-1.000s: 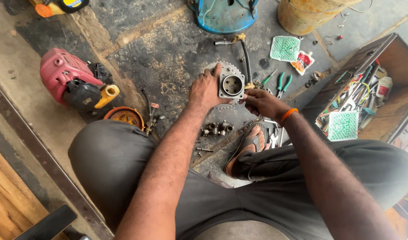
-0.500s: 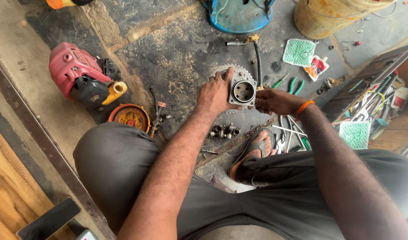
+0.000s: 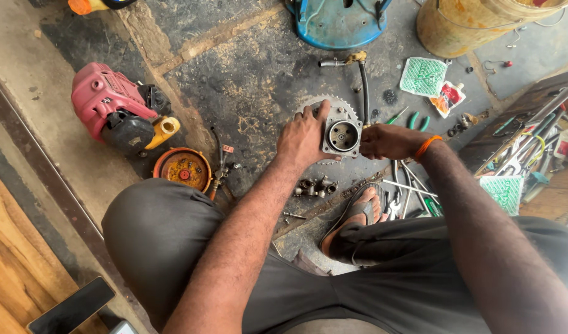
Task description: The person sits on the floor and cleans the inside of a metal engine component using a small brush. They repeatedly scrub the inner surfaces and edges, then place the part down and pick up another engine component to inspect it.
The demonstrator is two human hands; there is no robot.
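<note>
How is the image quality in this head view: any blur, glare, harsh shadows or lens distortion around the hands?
Head view: soft, even daylight, no harsh shadows or glare. The left hand, right hand and the round metal part they hold look sharp. Wide-angle distortion stretches the forearms and knees near the bottom edge. The yellow bucket and blue container are cropped at the top.

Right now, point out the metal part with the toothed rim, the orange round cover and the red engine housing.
Metal part with toothed rim (image 3: 343, 135), head view: on its round central bore.
Orange round cover (image 3: 182, 169), head view: on its flat face near the centre.
Red engine housing (image 3: 101, 96), head view: on its red top shell.
</note>
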